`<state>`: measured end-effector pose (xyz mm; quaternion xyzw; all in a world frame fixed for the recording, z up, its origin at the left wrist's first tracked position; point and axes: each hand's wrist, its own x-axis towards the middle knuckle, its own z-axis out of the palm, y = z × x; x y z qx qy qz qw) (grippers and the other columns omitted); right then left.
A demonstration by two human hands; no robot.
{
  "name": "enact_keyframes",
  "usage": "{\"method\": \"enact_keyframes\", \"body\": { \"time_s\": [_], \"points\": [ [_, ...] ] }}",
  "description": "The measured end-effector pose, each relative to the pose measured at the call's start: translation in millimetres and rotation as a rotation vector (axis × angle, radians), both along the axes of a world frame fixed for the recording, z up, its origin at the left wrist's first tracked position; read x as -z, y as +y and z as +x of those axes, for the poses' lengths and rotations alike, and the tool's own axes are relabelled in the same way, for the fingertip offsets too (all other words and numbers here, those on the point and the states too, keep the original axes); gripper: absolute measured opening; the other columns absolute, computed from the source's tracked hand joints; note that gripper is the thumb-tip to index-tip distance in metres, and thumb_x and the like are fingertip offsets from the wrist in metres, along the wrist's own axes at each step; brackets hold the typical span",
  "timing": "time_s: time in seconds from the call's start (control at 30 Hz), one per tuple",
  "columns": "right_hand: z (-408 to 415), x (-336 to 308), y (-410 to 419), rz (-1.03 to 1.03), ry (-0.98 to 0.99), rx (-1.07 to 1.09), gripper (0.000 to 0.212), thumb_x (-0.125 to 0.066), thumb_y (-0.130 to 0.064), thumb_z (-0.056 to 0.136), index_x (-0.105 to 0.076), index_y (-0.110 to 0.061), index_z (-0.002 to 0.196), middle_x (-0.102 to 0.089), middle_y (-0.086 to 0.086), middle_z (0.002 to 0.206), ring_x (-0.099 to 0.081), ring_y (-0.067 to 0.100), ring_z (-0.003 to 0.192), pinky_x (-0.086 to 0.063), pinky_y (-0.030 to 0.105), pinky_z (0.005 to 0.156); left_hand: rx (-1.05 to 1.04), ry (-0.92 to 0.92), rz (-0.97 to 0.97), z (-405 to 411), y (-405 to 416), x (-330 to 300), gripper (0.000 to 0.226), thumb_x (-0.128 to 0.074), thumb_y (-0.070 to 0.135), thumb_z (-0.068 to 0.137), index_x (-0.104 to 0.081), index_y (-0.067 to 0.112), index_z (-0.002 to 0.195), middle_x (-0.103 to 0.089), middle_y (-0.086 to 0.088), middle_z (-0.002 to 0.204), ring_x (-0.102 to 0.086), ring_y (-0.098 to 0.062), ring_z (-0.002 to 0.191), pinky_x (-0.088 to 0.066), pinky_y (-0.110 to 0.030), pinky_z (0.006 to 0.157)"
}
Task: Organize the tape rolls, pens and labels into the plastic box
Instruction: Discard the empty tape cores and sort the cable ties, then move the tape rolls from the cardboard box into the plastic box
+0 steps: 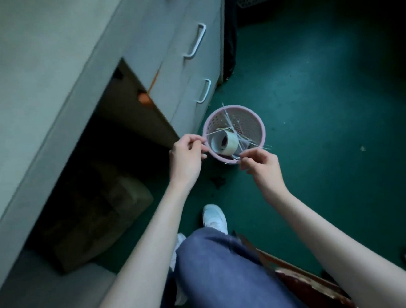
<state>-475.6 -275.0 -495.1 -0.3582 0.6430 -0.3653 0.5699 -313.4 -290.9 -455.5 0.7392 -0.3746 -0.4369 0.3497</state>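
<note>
Pale tape roll (pixel 225 142) tilted inside pink basket (pixel 259 124); left hand (pixel 187 157), right hand (pixel 259 165) each pinch thin strips

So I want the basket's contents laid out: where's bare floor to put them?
Bare green floor lies right of the pink basket, and between it and the white shoe. Crowded: the basket itself, with the tape roll and thin strips.

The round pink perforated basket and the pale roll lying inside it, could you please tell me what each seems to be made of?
The round pink perforated basket looks like moulded plastic, matte, judging by its even grid of holes and smooth rim. The pale roll seems to be glossy adhesive tape on a darker, probably cardboard, core.
</note>
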Motion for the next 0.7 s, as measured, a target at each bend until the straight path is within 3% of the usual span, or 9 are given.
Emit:
{"method": "enact_keyframes", "body": {
  "time_s": [0.17,0.27,0.43,0.6,0.7],
  "points": [
    [34,-69,39,-0.098,-0.12,-0.187,0.025,-0.053,0.014,0.081,-0.064,-0.009,0.077,-0.066,0.001,0.063,-0.059,0.005,0.054,-0.045,0.012,0.055,-0.119,-0.073,-0.067,32,94,-60,0.024,-0.047,0.004,0.093,-0.062,0.018,0.08,-0.066,0.003,0.07,-0.055,0.001,0.052,-0.04,-0.01,0.054],
    [49,-115,59,-0.187,-0.183,-0.292,0.025,-0.053,0.011,0.085,-0.063,-0.012,0.08,-0.066,0.007,0.071,-0.061,0.006,0.059,-0.046,0.012,0.057,-0.19,-0.054,-0.148,35,141,-104,0.023,-0.048,0.005,0.095,-0.063,0.017,0.083,-0.066,0.0,0.073,-0.056,0.001,0.057,-0.042,-0.01,0.057],
    [78,-206,95,-0.399,-0.334,-0.445,0.021,-0.054,0.01,0.088,-0.064,-0.008,0.082,-0.065,0.003,0.066,-0.06,0.008,0.06,-0.048,0.016,0.059,-0.237,-0.089,-0.357,32,215,-196,0.02,-0.049,0.012,0.097,-0.066,0.02,0.089,-0.067,0.006,0.073,-0.062,-0.007,0.067,-0.054,-0.028,0.069],
    [112,-279,125,-0.563,-0.459,-0.597,0.015,-0.056,0.009,0.086,-0.065,-0.004,0.084,-0.064,0.003,0.062,-0.058,0.012,0.057,-0.049,0.02,0.058,-0.287,-0.134,-0.596,38,262,-269,0.018,-0.05,0.016,0.097,-0.066,0.019,0.089,-0.066,0.005,0.07,-0.061,-0.007,0.064,-0.048,-0.016,0.064],
    [146,-314,139,-0.615,-0.495,-0.692,0.017,-0.055,0.009,0.088,-0.065,-0.004,0.084,-0.063,0.004,0.062,-0.056,0.013,0.057,-0.047,0.02,0.059,-0.351,-0.182,-0.7,65,281,-303,0.019,-0.048,0.021,0.093,-0.065,0.017,0.088,-0.065,0.003,0.069,-0.061,-0.008,0.062,-0.049,-0.018,0.063]
  ]
}}
